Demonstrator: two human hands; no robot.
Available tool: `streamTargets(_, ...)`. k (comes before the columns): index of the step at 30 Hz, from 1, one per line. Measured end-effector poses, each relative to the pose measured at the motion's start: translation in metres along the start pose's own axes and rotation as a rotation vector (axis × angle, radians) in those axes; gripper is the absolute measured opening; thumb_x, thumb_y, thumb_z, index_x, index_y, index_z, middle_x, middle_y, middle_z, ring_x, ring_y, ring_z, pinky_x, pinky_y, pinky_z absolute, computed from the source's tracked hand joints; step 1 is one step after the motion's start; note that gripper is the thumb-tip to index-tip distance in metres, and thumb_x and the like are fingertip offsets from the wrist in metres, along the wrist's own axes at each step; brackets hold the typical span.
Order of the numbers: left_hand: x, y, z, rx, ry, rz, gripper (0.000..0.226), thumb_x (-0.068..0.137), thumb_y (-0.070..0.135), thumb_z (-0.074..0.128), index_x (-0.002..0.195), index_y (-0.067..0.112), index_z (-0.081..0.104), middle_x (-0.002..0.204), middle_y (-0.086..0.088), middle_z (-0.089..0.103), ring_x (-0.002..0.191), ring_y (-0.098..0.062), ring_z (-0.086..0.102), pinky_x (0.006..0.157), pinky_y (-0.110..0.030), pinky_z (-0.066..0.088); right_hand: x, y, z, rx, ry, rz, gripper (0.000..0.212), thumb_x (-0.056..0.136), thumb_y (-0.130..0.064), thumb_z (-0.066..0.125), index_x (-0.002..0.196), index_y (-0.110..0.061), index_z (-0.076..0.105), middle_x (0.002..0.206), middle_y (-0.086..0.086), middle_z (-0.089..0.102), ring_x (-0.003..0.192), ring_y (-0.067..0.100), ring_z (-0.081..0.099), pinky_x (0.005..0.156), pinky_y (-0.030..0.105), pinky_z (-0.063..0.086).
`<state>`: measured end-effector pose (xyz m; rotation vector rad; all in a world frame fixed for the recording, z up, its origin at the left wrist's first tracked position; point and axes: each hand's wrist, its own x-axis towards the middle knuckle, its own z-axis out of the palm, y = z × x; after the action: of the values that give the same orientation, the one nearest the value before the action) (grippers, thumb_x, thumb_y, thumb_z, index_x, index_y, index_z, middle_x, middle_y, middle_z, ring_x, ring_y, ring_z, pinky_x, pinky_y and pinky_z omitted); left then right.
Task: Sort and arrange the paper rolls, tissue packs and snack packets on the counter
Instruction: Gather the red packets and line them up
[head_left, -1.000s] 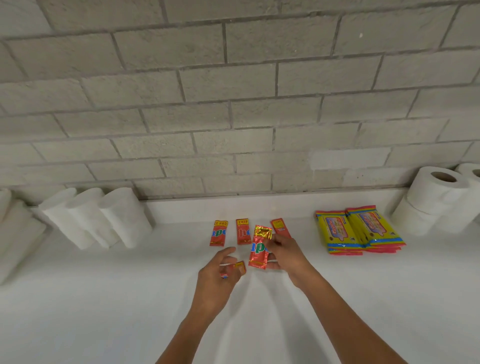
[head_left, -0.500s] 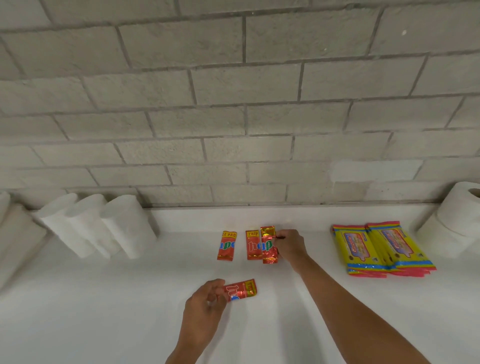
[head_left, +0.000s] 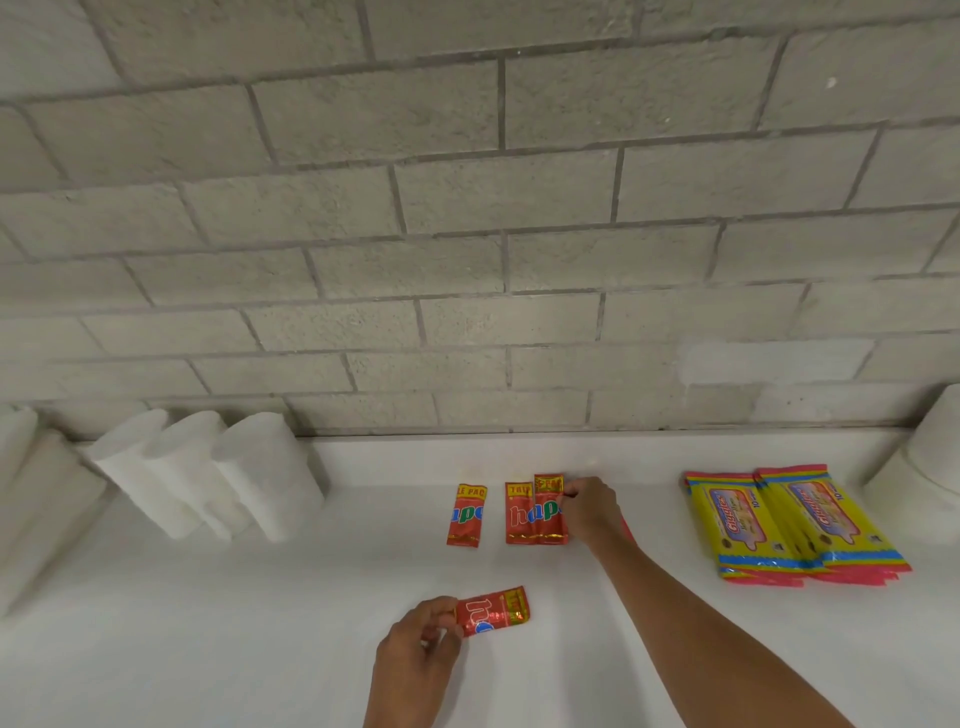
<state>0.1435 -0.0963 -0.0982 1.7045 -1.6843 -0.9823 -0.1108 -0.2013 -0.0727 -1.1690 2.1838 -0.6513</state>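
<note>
My right hand (head_left: 589, 506) pinched the third red snack packet (head_left: 549, 509), which overlapped its neighbour (head_left: 519, 513) at 12 o'clock on the white bench (head_left: 260, 623). My left hand (head_left: 418, 652) had its fingers closed on a fourth packet (head_left: 493, 617) at 6 o'clock (lying sideways). Tissue packs (head_left: 795, 525) lay at 3 o'clock, paper rolls (head_left: 208, 467) at 9.

We see two bare forearms with no sleeves; the left hand (head_left: 415, 654) and right hand (head_left: 592, 506) wear no gloves, rings or watch.
</note>
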Motion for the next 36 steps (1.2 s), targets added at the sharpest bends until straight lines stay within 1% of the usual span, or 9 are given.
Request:
streamTargets(8,0.004,-0.003,0.004,0.024,-0.007,-0.024,0.027,0.089,0.019,0.071,0.115,0.022,0.066,0.109,0.003,0.071,0.098,-0.015,0.065,0.074,-0.004,0.042,0.003,-0.001,0.001,-0.071,0.025,-0.031,0.023,0.098,-0.024,0.058,0.106,-0.008,0.072,0.103,0.008,0.074,0.072,0.01,0.058,0.047,0.016,0.034)
streamTargets(14,0.004,0.001,-0.001,0.043,-0.013,0.009,0.028,0.091,0.014,0.067,0.114,0.029,0.063,0.114,0.003,0.066,0.092,-0.015,0.065,0.077,-0.014,0.051,-0.002,-0.004,-0.008,-0.083,0.033,-0.04,0.022,0.097,-0.013,0.054,0.098,-0.003,0.075,0.098,0.011,0.074,0.057,0.004,0.045,0.046,0.016,0.03)
streamTargets(17,0.006,0.002,-0.001,0.119,-0.007,0.049,0.03,0.091,0.021,0.068,0.118,0.032,0.063,0.121,0.007,0.059,0.093,-0.012,0.063,0.08,-0.016,0.051,-0.005,-0.004,-0.012,-0.051,0.031,-0.036,0.024,0.096,-0.011,0.052,0.091,-0.002,0.074,0.091,0.011,0.073,0.063,0.01,0.052,0.048,0.018,0.031)
streamTargets(20,0.007,0.006,0.002,0.248,-0.02,0.143,0.035,0.092,0.033,0.067,0.126,0.034,0.059,0.126,0.015,0.051,0.11,-0.007,0.049,0.089,-0.015,0.043,-0.009,0.003,-0.015,-0.03,0.055,-0.04,0.028,0.089,-0.004,0.05,0.062,-0.007,0.058,0.062,0.006,0.058,0.061,0.018,0.051,0.052,0.026,0.033)
streamTargets(22,0.007,0.011,0.004,0.349,-0.05,0.197,0.039,0.094,0.036,0.063,0.132,0.035,0.054,0.131,0.018,0.047,0.117,-0.005,0.039,0.093,-0.015,0.04,-0.018,0.008,-0.02,-0.008,0.053,-0.07,0.03,0.086,-0.002,0.048,0.057,-0.007,0.046,0.056,0.006,0.048,0.059,0.021,0.048,0.053,0.029,0.032)
streamTargets(24,0.009,0.015,0.005,0.449,-0.083,0.229,0.045,0.094,0.04,0.059,0.138,0.036,0.048,0.141,0.016,0.045,0.127,-0.01,0.038,0.101,-0.022,0.041,-0.028,0.014,-0.024,0.012,0.063,-0.085,0.021,0.087,-0.005,0.05,0.073,0.001,0.064,0.075,0.014,0.065,0.078,0.031,0.06,0.064,0.032,0.043)
streamTargets(27,0.013,0.023,0.009,0.564,-0.117,0.231,0.052,0.095,0.044,0.055,0.144,0.036,0.041,0.147,0.015,0.043,0.135,-0.014,0.036,0.107,-0.028,0.039,-0.042,0.023,-0.029,0.073,0.052,-0.102,0.027,0.092,-0.014,0.054,0.11,-0.01,0.074,0.116,0.009,0.071,0.111,0.032,0.061,0.094,0.038,0.05)
streamTargets(32,0.015,0.029,0.014,0.665,-0.119,0.234,0.052,0.097,0.043,0.054,0.146,0.037,0.039,0.146,0.012,0.046,0.133,-0.014,0.04,0.106,-0.029,0.039,-0.068,0.043,-0.032,0.15,-0.001,-0.074,0.026,0.09,-0.023,0.061,0.112,-0.023,0.074,0.117,0.002,0.071,0.108,0.024,0.065,0.097,0.038,0.051)
streamTargets(36,0.019,0.035,0.015,0.704,-0.147,0.186,0.051,0.097,0.041,0.054,0.145,0.035,0.04,0.14,0.007,0.049,0.129,-0.019,0.043,0.102,-0.035,0.041,-0.091,0.056,-0.03,0.289,-0.017,-0.045,0.021,0.087,-0.024,0.065,0.105,-0.028,0.074,0.107,-0.001,0.072,0.093,0.023,0.071,0.091,0.04,0.056)
